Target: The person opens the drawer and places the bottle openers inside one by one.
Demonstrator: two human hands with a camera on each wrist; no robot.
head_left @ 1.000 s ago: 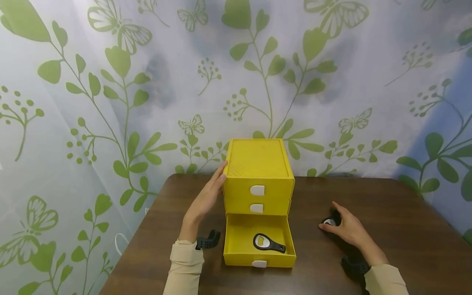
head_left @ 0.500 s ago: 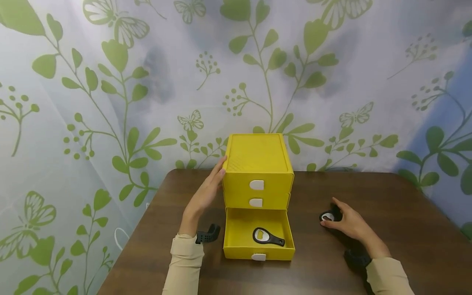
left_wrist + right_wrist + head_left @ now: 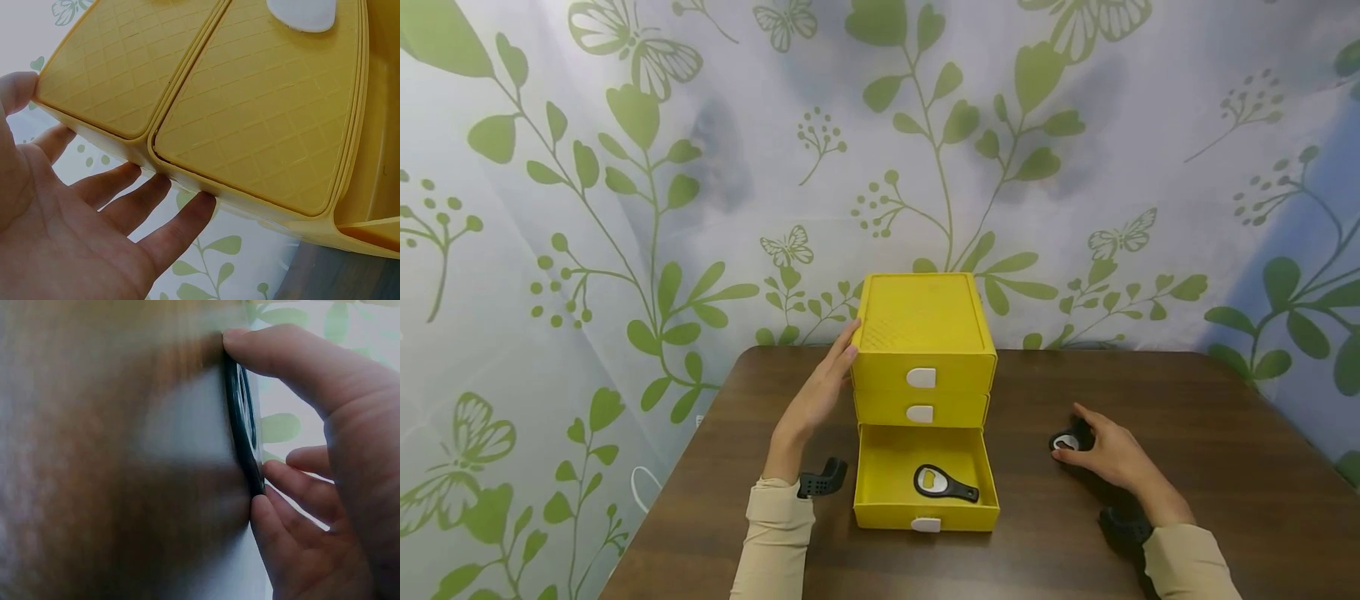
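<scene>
A yellow three-drawer unit [image 3: 925,333] stands at the middle of a brown table [image 3: 1225,467]. Its bottom drawer [image 3: 880,475] is pulled out, and a black bottle opener [image 3: 945,483] lies inside. My left hand [image 3: 820,392] lies flat with straight fingers against the unit's left side [image 3: 250,125]; the left hand's fingers [image 3: 144,194] touch its edge. To the right of the unit, my right hand [image 3: 1101,450] rests on the table and pinches a second black bottle opener [image 3: 1066,440]. In the right wrist view the right hand [image 3: 253,422] holds that opener's ring [image 3: 240,394] between thumb and fingers.
White pull tabs [image 3: 921,377] mark the two shut upper drawers. A leaf-and-butterfly printed backdrop [image 3: 625,208] stands close behind and to the left of the table. Black wrist mounts [image 3: 823,479] sit at my cuffs. Bare tabletop lies at the front right.
The head view has shifted slightly upward. Both hands stay where they were, the left on the unit's side and the right on the opener.
</scene>
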